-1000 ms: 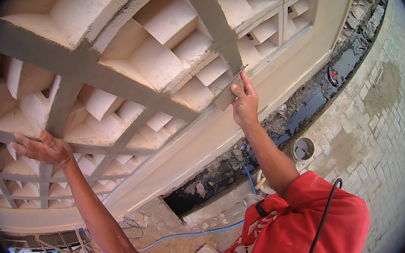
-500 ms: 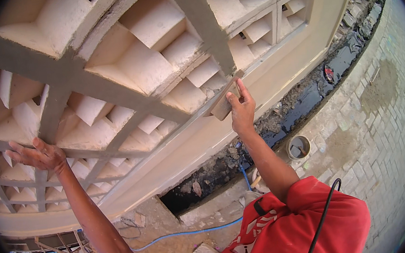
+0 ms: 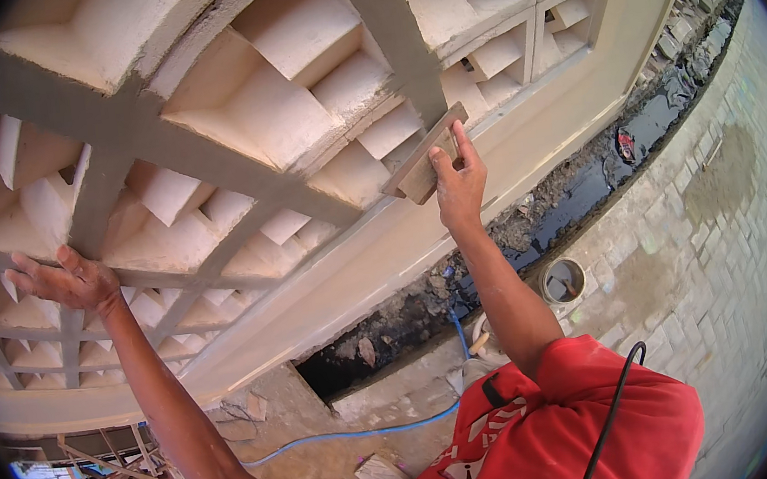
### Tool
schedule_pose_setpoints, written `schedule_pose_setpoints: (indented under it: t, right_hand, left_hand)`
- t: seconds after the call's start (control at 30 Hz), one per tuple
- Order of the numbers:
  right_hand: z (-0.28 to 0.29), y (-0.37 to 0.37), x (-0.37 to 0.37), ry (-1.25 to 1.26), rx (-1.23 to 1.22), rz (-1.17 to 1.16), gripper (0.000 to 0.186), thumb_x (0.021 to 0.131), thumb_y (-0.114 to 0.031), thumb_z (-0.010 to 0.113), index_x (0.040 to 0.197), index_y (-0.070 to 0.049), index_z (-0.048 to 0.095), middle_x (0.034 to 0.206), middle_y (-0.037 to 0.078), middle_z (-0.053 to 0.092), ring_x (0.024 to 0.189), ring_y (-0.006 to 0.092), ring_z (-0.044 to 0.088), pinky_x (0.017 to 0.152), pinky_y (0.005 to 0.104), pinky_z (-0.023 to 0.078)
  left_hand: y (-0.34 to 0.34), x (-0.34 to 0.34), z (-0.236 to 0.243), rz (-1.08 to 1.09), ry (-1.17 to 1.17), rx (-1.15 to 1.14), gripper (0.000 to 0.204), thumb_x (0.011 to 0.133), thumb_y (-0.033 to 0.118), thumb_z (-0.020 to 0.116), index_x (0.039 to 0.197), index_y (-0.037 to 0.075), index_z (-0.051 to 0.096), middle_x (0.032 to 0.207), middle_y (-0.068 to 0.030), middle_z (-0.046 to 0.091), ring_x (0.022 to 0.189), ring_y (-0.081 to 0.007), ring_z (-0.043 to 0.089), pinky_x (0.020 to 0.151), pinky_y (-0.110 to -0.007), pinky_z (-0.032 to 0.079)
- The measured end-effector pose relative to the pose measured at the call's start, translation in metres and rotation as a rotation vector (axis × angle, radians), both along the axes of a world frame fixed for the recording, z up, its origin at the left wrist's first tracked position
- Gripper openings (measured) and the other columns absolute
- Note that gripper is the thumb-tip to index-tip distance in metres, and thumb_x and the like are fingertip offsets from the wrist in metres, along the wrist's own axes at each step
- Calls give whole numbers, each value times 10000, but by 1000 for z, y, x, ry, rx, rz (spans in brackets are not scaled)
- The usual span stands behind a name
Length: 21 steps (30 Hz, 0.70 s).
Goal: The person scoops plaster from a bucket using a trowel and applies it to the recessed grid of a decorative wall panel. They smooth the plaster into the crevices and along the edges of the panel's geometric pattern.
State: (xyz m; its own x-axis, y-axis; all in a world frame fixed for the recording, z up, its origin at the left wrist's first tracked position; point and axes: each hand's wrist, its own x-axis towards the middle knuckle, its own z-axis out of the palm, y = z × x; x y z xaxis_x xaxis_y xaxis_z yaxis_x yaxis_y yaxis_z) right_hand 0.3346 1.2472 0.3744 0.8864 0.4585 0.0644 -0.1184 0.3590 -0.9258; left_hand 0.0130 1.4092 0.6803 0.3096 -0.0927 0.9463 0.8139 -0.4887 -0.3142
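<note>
While the left hand [image 3: 66,284] rests with spread fingers at the left part of the lattice wall [image 3: 234,106], the right hand [image 3: 460,185] pinches a flat float [image 3: 421,165] between thumb and fingers by that wall's lower edge, below a grey strip [image 3: 398,41]. Smoothing seems the step in hand; the next move likely calls for flat, even pressure along the wall.

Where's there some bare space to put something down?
The grey brick paving right of the red cloth shirt and the round, pale-rimmed bucket looks bare. It's crowded in the dark, rubble-strewn ditch, and by the pale lattice wall where the bare right hand holds a flat brown rectangular board.
</note>
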Motion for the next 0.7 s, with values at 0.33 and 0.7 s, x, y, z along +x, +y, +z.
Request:
schedule_pose_setpoints:
  t: [0.33, 0.7]
  right_hand:
    - [31, -16, -15, -160, -13, -31, 591, 836, -154, 617, 1376, 2, 436, 963, 127, 490, 884, 218, 498, 830, 340, 421]
    - [34, -23, -19, -403, -170, -20, 560, 841, -142, 597, 1374, -38, 458, 910, 115, 455, 847, 229, 480, 797, 336, 423]
  left_hand:
    - [-2, 1, 2, -7, -36, -14, 715, 944, 539, 389, 1429, 18, 322, 1489, -289, 172, 1392, -404, 173, 1125, -484, 146]
    - [-2, 4, 3, -15, -27, 7, 691, 949, 509, 408, 1424, 14, 334, 1482, -291, 192, 1387, -399, 192, 1121, -486, 153]
